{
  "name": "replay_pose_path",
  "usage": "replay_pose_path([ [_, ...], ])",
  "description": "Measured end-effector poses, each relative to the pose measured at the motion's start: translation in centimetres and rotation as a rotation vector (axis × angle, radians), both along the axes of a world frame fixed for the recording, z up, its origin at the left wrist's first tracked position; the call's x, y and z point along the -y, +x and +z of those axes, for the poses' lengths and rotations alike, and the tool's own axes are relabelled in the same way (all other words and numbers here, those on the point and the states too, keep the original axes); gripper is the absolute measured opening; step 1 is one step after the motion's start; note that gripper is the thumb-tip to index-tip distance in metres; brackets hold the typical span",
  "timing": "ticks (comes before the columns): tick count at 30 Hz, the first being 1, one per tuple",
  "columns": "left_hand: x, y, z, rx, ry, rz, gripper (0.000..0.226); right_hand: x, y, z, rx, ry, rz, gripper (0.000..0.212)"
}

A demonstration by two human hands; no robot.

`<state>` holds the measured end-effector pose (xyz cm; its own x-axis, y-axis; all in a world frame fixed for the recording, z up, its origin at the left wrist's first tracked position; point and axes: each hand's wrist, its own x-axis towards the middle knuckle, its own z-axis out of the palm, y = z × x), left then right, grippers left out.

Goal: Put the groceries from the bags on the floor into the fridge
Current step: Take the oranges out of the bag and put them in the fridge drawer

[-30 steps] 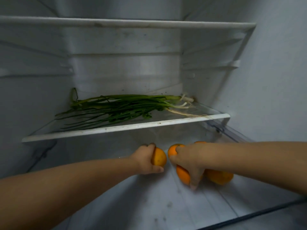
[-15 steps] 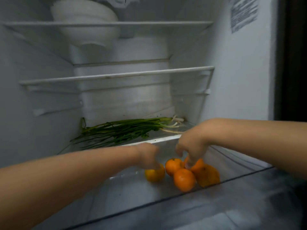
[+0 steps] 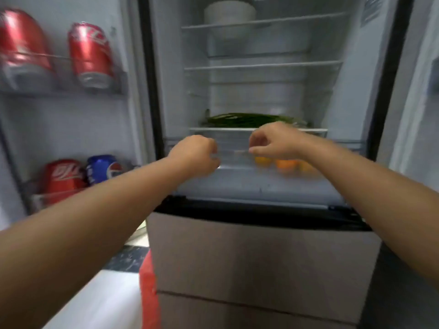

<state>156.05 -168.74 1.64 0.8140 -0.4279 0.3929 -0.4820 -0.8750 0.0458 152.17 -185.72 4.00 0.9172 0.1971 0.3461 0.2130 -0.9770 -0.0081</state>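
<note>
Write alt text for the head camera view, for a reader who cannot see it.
Two bare hands, left hand and right hand, hover empty with loosely curled fingers before an open fridge. Oranges sit at the bottom of it, green onions on the shelf above, soda cans in the door.

Red cans (image 3: 90, 55) and one blue can (image 3: 104, 168) in the door, green onions (image 3: 247, 119), orange fruit (image 3: 286, 165), white bowl (image 3: 229, 11)
</note>
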Motion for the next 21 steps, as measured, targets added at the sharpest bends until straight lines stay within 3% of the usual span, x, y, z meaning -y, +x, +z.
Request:
replay_pose_path([
  [7, -15.0, -12.9, -6.0, -0.133, 0.037, 0.311, 0.036, -16.6, -6.3, -6.0, 0.016, 0.044, 0.343, 0.028],
  [15, -37.2, -27.2, -12.7, -0.302, 0.044, 0.657, 0.035, -40.5, -15.3, -12.0, -0.097, 0.097, 0.681, 0.030],
  [21, -53.0, -36.8, -18.0, -0.428, 0.099, 0.781, 0.033, -57.5, -22.0, -18.1, -0.259, 0.105, 0.823, 0.031],
])
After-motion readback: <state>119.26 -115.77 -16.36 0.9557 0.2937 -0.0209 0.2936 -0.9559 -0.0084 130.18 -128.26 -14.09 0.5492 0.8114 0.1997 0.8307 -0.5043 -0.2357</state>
